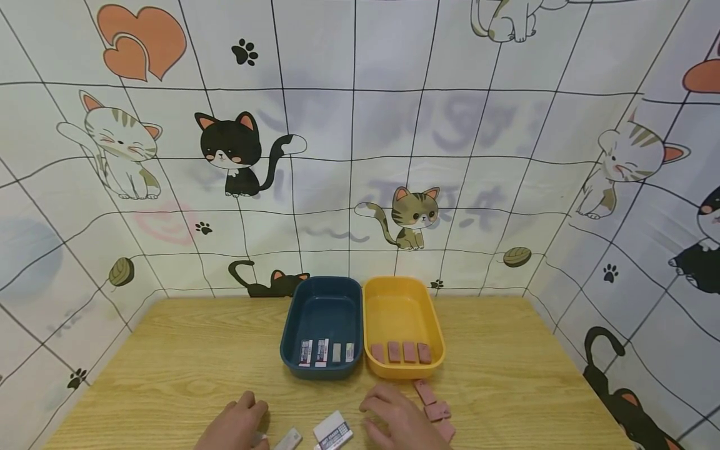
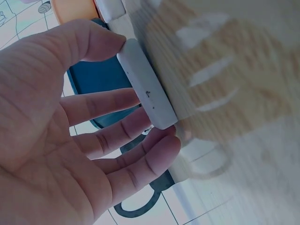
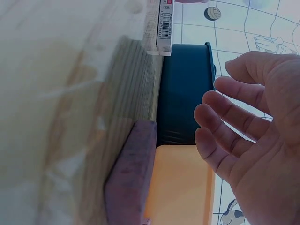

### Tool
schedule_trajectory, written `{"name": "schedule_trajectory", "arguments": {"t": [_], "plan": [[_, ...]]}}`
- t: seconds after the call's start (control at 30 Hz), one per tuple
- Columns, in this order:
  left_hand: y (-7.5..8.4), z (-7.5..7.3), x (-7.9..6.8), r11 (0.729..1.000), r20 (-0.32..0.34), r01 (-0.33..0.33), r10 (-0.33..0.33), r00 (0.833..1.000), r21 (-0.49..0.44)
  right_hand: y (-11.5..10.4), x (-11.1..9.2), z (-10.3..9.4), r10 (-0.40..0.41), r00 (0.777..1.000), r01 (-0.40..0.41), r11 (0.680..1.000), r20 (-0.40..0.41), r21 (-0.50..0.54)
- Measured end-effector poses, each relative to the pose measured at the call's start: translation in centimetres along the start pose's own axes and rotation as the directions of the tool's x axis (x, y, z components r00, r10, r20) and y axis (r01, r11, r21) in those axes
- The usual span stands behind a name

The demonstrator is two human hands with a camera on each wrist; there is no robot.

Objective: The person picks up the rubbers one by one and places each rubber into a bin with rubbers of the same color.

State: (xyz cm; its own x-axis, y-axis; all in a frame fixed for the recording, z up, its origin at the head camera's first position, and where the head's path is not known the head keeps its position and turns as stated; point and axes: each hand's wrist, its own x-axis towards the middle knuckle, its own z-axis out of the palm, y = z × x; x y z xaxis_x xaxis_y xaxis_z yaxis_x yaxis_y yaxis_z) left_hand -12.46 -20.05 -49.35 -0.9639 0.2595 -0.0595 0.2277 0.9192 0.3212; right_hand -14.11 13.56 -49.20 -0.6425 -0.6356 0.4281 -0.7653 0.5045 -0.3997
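Observation:
My left hand is low at the table's front, thumb and curled fingers on a worn white eraser; the thumb touches one end and fingertips reach the other. Just right of it lies another white eraser, then white erasers in printed sleeves. My right hand hovers by these with loosely bent fingers, holding nothing in the right wrist view. Close beside it are several pink erasers, one of them a large pink block in the right wrist view.
A dark blue tray holds several white erasers along its near side. Touching it on the right, a yellow tray holds several pink erasers. Both stand on the wooden table before a cat-print cloth.

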Motion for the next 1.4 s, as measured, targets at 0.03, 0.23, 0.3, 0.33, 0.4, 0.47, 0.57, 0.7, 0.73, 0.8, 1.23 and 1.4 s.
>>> {"name": "schedule_trajectory", "arguments": {"t": [0.03, 0.23, 0.3, 0.33, 0.4, 0.47, 0.57, 0.7, 0.73, 0.8, 1.23, 1.4], "plan": [[-0.1, -0.1, 0.0, 1.0, 0.001, -0.01, 0.01, 1.0, -0.009, 0.0, 0.0, 0.0, -0.004, 1.0, 0.004, 1.0, 0.0, 0.002], [-0.5, -0.5, -0.4, 0.994, -0.038, -0.106, 0.105, 0.994, -0.025, -0.2, 0.1, 0.1, 0.017, 0.999, -0.017, 1.0, 0.038, 0.002], [-0.5, -0.6, -0.4, 0.99, -0.067, -0.14, 0.139, 0.988, -0.011, -0.3, 0.2, 0.2, 0.021, 0.998, -0.021, 1.0, 0.051, 0.003], [-0.4, -0.6, -0.5, 0.988, -0.081, -0.154, 0.154, 0.985, -0.002, -0.3, 0.3, 0.3, 0.016, 0.999, -0.017, 1.0, 0.051, 0.003], [-0.3, -0.8, -0.4, 0.985, -0.099, -0.17, 0.17, 0.98, 0.008, -0.2, 0.3, 0.4, -0.001, 0.999, 0.0, 1.0, 0.044, 0.007], [0.0, -1.1, -0.3, 0.986, -0.101, -0.164, 0.166, 0.981, 0.02, -0.2, 0.4, 0.5, -0.025, 0.999, 0.025, 1.0, 0.031, 0.005], [0.5, -1.5, -0.1, 0.989, -0.103, -0.145, 0.148, 0.984, 0.038, -0.2, 0.5, 0.6, -0.051, 0.999, 0.051, 0.999, 0.018, 0.004], [1.4, -2.3, 0.2, 0.989, -0.119, -0.123, 0.131, 0.984, 0.077, -0.3, 0.6, 0.6, -0.051, 0.998, 0.051, 0.999, 0.022, 0.005], [1.6, -2.5, 0.3, 0.99, -0.121, -0.114, 0.124, 0.985, 0.083, -0.3, 0.6, 0.6, -0.046, 0.999, 0.046, 0.999, 0.028, 0.008], [1.9, -2.8, 0.5, 0.988, -0.129, -0.113, 0.126, 0.984, 0.101, -0.4, 0.7, 0.5, -0.037, 0.999, 0.037, 0.999, 0.037, 0.01], [3.7, -4.7, 1.8, 0.955, -0.22, -0.207, 0.254, 0.942, 0.215, -0.7, 0.8, 0.5, -0.005, 0.999, 0.003, 0.999, 0.052, 0.037], [4.1, -5.2, 2.5, 0.926, -0.289, -0.284, 0.351, 0.891, 0.248, -0.7, 0.8, 0.4, -0.008, 0.999, 0.006, 0.999, 0.047, 0.04]]}}
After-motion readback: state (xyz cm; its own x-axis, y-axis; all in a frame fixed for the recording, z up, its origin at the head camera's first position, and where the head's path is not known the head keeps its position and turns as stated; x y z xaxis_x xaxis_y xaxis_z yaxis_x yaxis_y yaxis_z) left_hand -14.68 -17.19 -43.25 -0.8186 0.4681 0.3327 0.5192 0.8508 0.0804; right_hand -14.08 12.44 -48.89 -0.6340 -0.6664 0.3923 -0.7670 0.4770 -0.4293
